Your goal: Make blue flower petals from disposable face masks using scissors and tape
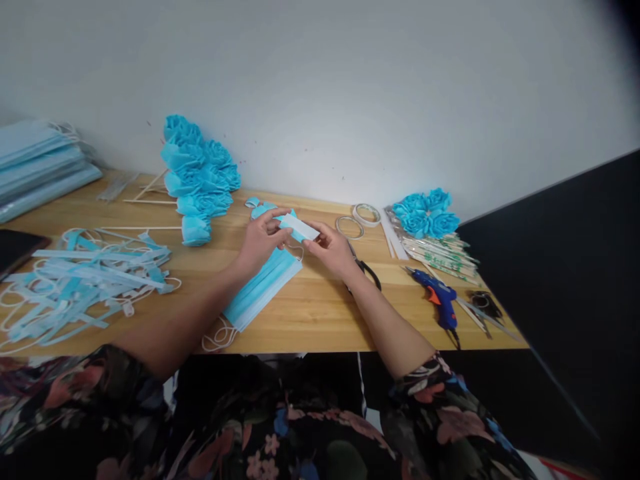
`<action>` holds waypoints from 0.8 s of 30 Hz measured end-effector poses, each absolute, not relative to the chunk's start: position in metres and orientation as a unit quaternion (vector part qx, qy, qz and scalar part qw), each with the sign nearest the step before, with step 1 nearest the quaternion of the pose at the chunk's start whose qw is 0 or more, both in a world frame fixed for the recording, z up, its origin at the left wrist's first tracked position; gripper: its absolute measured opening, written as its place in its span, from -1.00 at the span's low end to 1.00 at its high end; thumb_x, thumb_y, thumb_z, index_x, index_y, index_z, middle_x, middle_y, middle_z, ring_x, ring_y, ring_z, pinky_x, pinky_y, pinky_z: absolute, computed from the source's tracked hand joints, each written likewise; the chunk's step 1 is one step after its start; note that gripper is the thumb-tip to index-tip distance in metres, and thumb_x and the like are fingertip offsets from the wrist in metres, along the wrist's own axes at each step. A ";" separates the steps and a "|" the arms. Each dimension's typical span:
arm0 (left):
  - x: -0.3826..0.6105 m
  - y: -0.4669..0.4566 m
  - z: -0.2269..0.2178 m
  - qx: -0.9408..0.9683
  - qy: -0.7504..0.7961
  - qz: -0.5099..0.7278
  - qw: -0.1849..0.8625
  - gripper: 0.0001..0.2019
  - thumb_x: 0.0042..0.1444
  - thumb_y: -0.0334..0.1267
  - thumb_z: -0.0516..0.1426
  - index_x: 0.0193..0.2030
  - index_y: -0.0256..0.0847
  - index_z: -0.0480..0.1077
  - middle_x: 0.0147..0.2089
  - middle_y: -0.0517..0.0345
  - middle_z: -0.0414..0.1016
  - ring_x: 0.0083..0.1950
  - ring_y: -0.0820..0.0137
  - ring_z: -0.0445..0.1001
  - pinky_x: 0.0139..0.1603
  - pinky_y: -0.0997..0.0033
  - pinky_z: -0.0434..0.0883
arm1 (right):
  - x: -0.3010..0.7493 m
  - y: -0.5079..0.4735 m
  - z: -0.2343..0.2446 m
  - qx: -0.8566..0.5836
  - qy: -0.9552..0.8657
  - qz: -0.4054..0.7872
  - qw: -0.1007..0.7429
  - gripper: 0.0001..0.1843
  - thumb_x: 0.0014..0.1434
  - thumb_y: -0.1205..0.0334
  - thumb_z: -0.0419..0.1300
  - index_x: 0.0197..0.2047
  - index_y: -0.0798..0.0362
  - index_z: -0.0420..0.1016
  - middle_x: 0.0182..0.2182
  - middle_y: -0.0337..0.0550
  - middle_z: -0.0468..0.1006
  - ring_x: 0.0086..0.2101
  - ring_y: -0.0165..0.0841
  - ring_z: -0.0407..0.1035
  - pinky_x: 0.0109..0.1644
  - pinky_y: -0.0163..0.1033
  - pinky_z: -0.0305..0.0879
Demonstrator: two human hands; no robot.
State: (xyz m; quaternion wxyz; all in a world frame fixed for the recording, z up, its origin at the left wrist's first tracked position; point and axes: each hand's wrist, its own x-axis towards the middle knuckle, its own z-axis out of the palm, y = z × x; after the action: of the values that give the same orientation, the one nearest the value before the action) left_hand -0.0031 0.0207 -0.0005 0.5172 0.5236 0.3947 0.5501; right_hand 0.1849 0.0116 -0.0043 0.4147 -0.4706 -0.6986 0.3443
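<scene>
We grasp small flat blue-and-white fabric piece [303,229] by both ends, left hand [263,235] pinching one, right hand [331,245] other. Piece held above pale wooden table [310,313], near our pleated light-blue face mask [263,290], lying slantwise. Black-handled metal scissors [371,272] partly hidden by our right arm. Cut light-blue fabric scraps [259,211] just beyond left hand.

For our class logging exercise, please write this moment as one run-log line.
left hand: holds small blue-white rectangular fabric piece | right hand: holds same piece | nearby: blue pleated face mask on brown wooden table
</scene>
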 end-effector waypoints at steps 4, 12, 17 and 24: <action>-0.005 0.021 0.001 0.522 0.394 0.548 0.522 -0.58 0.05 -0.42 0.24 0.10 -0.30 0.45 -0.45 0.24 0.50 -0.51 0.52 0.43 -0.51 0.54 0.33 | 0.185 0.011 -0.004 -0.474 -0.701 0.338 0.411 -0.45 0.11 0.09 0.25 0.16 0.06 0.53 -0.43 -0.28 0.45 -0.45 -0.42 0.24 -0.33 -0.28 0.21; -0.005 0.021 0.001 0.527 0.428 0.527 0.511 -0.58 0.03 -0.37 0.23 0.08 -0.33 0.44 -0.52 0.27 0.49 -0.51 0.48 0.45 -0.50 0.53 0.32 | 0.185 0.009 -0.001 -0.488 -0.708 0.336 0.385 -0.49 0.13 0.13 0.23 0.15 0.06 0.54 -0.39 -0.27 0.48 -0.40 -0.41 0.27 -0.27 -0.28 0.24; -0.006 0.021 0.001 0.550 0.435 0.511 0.497 -0.56 0.04 -0.32 0.22 0.10 -0.33 0.44 -0.53 0.26 0.48 -0.50 0.46 0.46 -0.49 0.52 0.33 | 0.191 0.015 -0.002 -0.475 -0.721 0.332 0.381 -0.50 0.16 0.10 0.21 0.16 0.04 0.54 -0.41 -0.29 0.47 -0.43 -0.42 0.27 -0.28 -0.29 0.24; -0.006 0.017 -0.002 0.651 0.363 0.403 0.531 -0.59 0.04 -0.23 0.25 0.05 -0.29 0.49 -0.52 0.24 0.50 -0.53 0.47 0.43 -0.44 0.47 0.40 | 0.247 0.040 0.006 -0.561 -0.653 0.215 0.461 -0.56 0.29 0.10 0.06 0.14 0.08 0.52 -0.29 -0.15 0.62 -0.31 -0.35 0.44 -0.17 -0.26 0.35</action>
State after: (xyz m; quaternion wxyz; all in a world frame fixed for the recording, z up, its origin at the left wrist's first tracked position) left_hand -0.0064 0.0167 -0.0023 0.5311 0.6512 0.3626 0.4030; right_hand 0.2472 0.0400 0.0057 0.4612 -0.5606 -0.6533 0.2149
